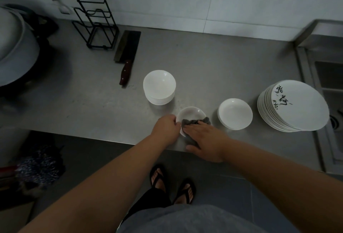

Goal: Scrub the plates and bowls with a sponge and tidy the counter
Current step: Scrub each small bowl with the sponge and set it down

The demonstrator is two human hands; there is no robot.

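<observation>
Forearms reach forward from the bottom edge over a grey shirt; feet in black flip-flops [158, 177] on the dark floor below. Left hand [167, 128]: fingers curled round the left rim of a small white dish [191, 114], gripping it. Right hand [204, 139]: fingers straight and flat, thumb spread, pressing a grey cloth [189, 122] onto the near side of that dish. Dish sits on the steel counter [222, 65], close to its front edge; cloth drapes over the dish rim toward the person. Behind and left of the dish: stack of white bowls [159, 86], near but apart. To its right: shallower stack of white bowls [234, 113], just beside the cloth. Further right: stack of white plates [297, 106], top one with black brush lettering, at the counter's right end next to the sink [328, 76]. Cleaver [128, 48] lies flat, handle toward the front, beside a black wire rack [94, 19] against the wall. Large grey pot lid [13, 43] at far left.
</observation>
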